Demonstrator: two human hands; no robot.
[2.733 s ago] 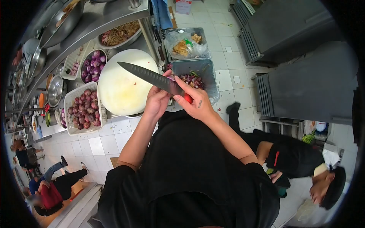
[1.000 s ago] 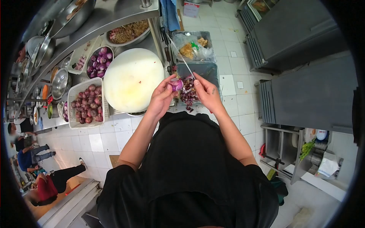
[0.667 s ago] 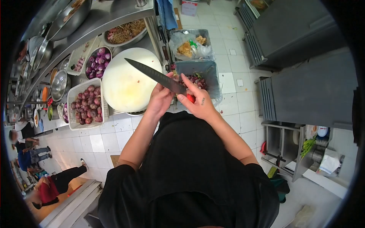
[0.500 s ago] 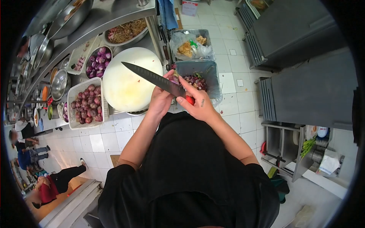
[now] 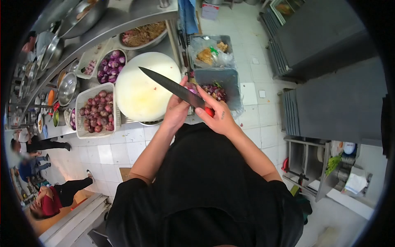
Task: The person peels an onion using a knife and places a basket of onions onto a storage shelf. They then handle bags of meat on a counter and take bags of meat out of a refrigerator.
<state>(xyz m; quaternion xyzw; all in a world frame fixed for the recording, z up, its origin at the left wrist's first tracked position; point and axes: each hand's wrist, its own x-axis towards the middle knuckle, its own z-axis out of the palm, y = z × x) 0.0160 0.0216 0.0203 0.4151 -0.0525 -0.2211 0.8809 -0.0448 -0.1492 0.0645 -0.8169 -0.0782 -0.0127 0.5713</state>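
the knife (image 5: 173,87) partly bars the round board (image 5: 138,96) (its left side lies open).

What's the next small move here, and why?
Probably a short peeling stroke with the knife on the purple onion: the right hand grips the knife's red handle, the left hand holds the onion beside the blade, and the bin nearby holds purple scraps.

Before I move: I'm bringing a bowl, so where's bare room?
The white board's left half looks bare, bordered by the onion crate and peeled onions. The knife in the right hand overlaps its right side. Mostly open floor shows between the grey bin and cabinet. Left of the peeled onions, a pale basket and metal bowl stand crowded.
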